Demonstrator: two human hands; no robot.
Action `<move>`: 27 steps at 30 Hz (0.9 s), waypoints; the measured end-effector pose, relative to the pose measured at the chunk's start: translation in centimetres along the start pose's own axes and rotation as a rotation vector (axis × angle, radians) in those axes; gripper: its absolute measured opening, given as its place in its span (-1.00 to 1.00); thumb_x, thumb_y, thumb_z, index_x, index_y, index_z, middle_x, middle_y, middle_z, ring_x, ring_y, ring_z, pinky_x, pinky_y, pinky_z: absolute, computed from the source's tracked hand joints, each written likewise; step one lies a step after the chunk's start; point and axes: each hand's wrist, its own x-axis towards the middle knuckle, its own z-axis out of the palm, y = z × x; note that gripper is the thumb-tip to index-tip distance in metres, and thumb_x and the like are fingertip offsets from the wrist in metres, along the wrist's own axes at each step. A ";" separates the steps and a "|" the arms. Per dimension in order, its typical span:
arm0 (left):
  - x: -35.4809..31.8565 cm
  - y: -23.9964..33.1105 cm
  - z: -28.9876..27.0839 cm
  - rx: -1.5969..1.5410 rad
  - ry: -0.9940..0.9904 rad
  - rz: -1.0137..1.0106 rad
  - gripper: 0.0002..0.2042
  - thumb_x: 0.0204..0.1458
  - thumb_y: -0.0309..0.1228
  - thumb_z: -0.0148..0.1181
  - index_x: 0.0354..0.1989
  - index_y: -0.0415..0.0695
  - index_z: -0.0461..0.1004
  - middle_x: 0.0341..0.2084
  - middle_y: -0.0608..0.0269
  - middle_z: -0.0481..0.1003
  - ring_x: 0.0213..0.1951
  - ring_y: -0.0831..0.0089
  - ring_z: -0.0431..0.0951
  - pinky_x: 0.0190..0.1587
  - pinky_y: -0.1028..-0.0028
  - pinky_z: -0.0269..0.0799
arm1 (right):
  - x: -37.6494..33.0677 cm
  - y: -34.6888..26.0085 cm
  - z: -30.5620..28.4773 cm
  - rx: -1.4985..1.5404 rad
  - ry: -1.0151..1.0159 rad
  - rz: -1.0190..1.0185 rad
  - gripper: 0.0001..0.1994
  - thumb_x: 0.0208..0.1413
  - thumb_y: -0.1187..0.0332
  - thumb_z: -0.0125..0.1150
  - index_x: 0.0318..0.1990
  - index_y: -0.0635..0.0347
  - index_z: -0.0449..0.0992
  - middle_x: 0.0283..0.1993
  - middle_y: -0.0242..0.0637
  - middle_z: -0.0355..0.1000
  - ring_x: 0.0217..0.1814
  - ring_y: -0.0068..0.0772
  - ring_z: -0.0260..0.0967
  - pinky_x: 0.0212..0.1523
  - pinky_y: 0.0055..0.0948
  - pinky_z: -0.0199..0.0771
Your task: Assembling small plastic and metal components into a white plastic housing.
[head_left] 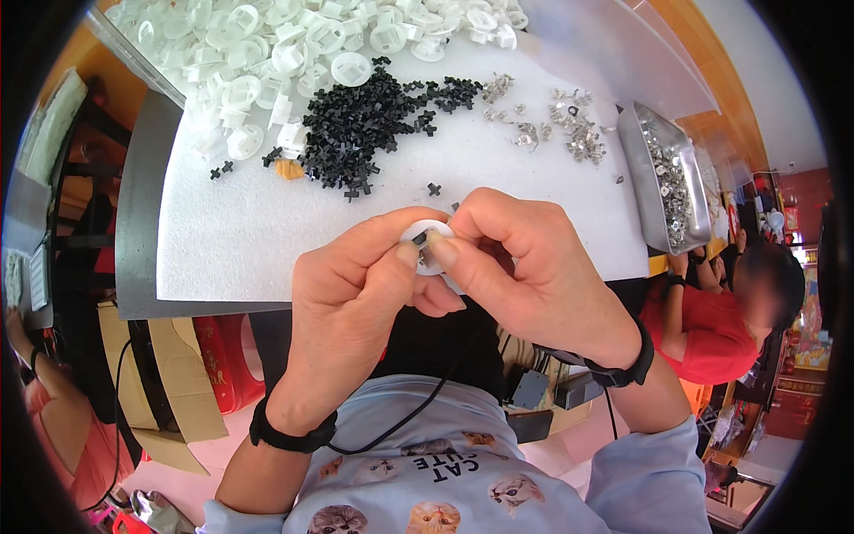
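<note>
A small white round plastic part is pinched between my two hands above the near edge of the white foam sheet. My left hand is closed on its left side, with the thumb at its face. My right hand is closed on its right side, the thumb tip pressing onto its middle. Something dark shows in the part's opening, mostly covered by my thumbs. Just beyond my hands lies a loose black cross-shaped piece. Farther off is a heap of the same black pieces.
Many white round plastic parts are heaped at the back left. Small metal clips lie scattered at the back right of the foam sheet. A metal tray of metal pieces stands at the right. A person in red sits beyond it.
</note>
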 end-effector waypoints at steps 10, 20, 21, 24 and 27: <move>0.2 0.0 0.7 0.111 0.047 0.017 -0.77 0.16 -0.57 -0.09 -0.10 -0.39 0.45 -0.38 0.18 0.53 -0.38 0.55 0.55 -0.31 0.59 0.51 | -0.4 1.5 0.5 0.112 0.030 -0.024 -0.79 0.11 0.45 0.08 -0.54 0.25 0.27 -0.69 -0.27 0.24 -0.71 -0.49 0.14 -0.66 -0.48 0.14; 0.0 -0.2 0.4 0.056 -0.009 0.029 -0.78 0.21 -0.44 -0.02 -0.11 -0.33 0.45 -0.42 0.24 0.52 -0.42 0.59 0.52 -0.35 0.61 0.48 | -0.9 1.2 0.7 0.285 0.011 -0.031 -0.83 0.15 0.45 0.04 -0.48 0.27 0.31 -0.64 -0.34 0.38 -0.63 -0.61 0.29 -0.60 -0.58 0.24; 0.0 -0.2 0.5 0.090 -0.003 0.026 -0.78 0.21 -0.45 -0.02 -0.12 -0.33 0.45 -0.43 0.25 0.52 -0.43 0.59 0.52 -0.36 0.61 0.48 | -0.9 1.3 0.7 0.271 0.002 -0.035 -0.83 0.16 0.45 0.03 -0.47 0.27 0.31 -0.62 -0.33 0.39 -0.61 -0.60 0.32 -0.59 -0.59 0.27; 0.0 -0.2 0.5 0.133 -0.008 0.034 -0.78 0.21 -0.45 -0.03 -0.11 -0.33 0.45 -0.43 0.25 0.52 -0.43 0.58 0.52 -0.37 0.61 0.48 | -1.0 1.5 0.6 0.240 -0.001 -0.043 -0.82 0.17 0.44 0.02 -0.47 0.27 0.32 -0.62 -0.34 0.39 -0.59 -0.63 0.31 -0.57 -0.61 0.27; -0.1 -0.3 0.6 0.134 -0.003 0.056 -0.77 0.20 -0.44 -0.03 -0.12 -0.34 0.46 -0.43 0.23 0.52 -0.44 0.59 0.52 -0.37 0.60 0.49 | -1.0 1.7 0.5 0.240 0.000 -0.019 -0.82 0.18 0.42 0.04 -0.46 0.28 0.33 -0.63 -0.40 0.34 -0.59 -0.70 0.21 -0.59 -0.62 0.20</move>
